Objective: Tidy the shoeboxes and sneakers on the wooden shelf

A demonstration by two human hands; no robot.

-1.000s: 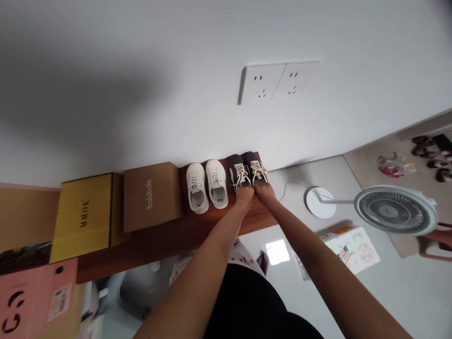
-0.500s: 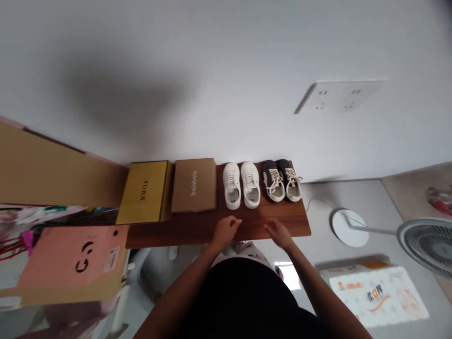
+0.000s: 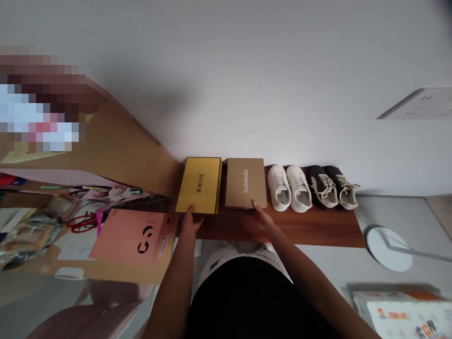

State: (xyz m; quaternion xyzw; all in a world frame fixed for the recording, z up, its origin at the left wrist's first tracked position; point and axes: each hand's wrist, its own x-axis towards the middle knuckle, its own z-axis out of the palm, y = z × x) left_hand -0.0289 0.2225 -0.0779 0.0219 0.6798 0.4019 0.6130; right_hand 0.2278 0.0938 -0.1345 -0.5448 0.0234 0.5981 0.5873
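My left hand (image 3: 190, 222) is at the front edge of a yellow shoe box (image 3: 198, 185) lettered MMOK, thumb on the lid and fingers against the front side. At the front right corner of a brown balabala shoe box (image 3: 245, 181), my right hand (image 3: 260, 219) has its thumb on the top edge; its other fingers are partly hidden below. Both boxes rest on a dark wooden board (image 3: 318, 230). Right of them stand white sneakers (image 3: 290, 188) and black sneakers (image 3: 332, 187) with cream laces, side by side, toes toward the wall.
A white wall (image 3: 247, 94) with a socket plate (image 3: 420, 103) rises behind the board. To the left are a cardboard panel (image 3: 130, 150), a pink box (image 3: 130, 235) and a cluttered table. A round white fan base (image 3: 388, 249) and a printed white package (image 3: 409, 315) are on the floor at right.
My view has shifted left, so the boxes and shoes appear further right. Both hands, earlier free in front of the shoes, have moved left onto the two boxes.
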